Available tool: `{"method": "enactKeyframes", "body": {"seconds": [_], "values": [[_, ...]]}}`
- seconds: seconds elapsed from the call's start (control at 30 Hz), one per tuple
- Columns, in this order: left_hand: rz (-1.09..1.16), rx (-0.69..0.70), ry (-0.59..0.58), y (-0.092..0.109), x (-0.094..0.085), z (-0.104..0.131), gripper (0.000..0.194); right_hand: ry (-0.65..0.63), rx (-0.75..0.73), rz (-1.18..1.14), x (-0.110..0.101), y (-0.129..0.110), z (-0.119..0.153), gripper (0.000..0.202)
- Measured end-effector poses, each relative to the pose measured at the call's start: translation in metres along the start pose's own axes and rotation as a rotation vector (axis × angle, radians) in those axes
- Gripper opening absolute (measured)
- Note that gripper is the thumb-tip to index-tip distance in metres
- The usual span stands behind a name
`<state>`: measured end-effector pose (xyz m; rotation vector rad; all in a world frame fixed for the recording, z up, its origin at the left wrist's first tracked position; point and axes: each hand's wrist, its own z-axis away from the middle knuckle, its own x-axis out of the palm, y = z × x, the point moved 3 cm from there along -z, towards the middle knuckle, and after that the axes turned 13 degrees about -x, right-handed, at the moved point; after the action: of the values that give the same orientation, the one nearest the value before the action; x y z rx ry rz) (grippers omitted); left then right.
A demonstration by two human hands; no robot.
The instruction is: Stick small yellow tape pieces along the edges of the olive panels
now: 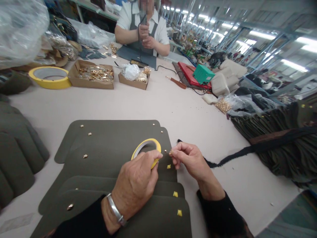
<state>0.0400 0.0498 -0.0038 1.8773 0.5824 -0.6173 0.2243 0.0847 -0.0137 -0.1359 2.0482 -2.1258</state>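
Observation:
My left hand [136, 183] grips a roll of yellow tape [142, 144], tilted up over a stack of dark green panels [104, 165]. Small gold studs [85, 156] dot the panels on both sides. Along the right edge sit bits of yellow tape [175, 194]. Just beyond that edge, my right hand [189, 160] is closed in a pinch, thumb against fingertips. Whatever lies between those fingertips is too small to make out. The two hands are close together but apart.
Across the table a person [143, 33] holds a corded tool. A larger yellow tape roll [50, 77], a cardboard box of metal parts [91, 75] and a smaller box [135, 77] stand at the back. Bundled green pieces [277, 132] lie right, with a black strip [237, 153].

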Motion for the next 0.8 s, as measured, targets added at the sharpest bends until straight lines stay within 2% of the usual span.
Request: {"method": "enactKeyframes", "body": {"seconds": [0.07,0.17,0.33,0.67,0.8], "values": [[-0.104,0.052,-0.013,0.0,0.002,0.001,0.024,0.029,0.024,0.167,-0.008,0.0,0.0,0.021],[-0.261,0.082,-0.033,0.001,0.003,0.0,0.02,-0.013,0.039,0.374,-0.009,0.001,-0.001,0.016],[-0.438,0.066,-0.11,0.0,0.007,-0.001,0.015,-0.059,-0.111,0.633,0.002,-0.006,-0.006,0.013],[-0.453,0.028,-0.182,-0.003,0.01,-0.002,0.019,-0.047,-0.284,0.82,0.009,-0.004,-0.006,0.012],[-0.444,0.014,-0.186,-0.003,0.01,-0.003,0.02,-0.019,-0.295,0.829,0.008,-0.001,-0.007,0.013]]}}
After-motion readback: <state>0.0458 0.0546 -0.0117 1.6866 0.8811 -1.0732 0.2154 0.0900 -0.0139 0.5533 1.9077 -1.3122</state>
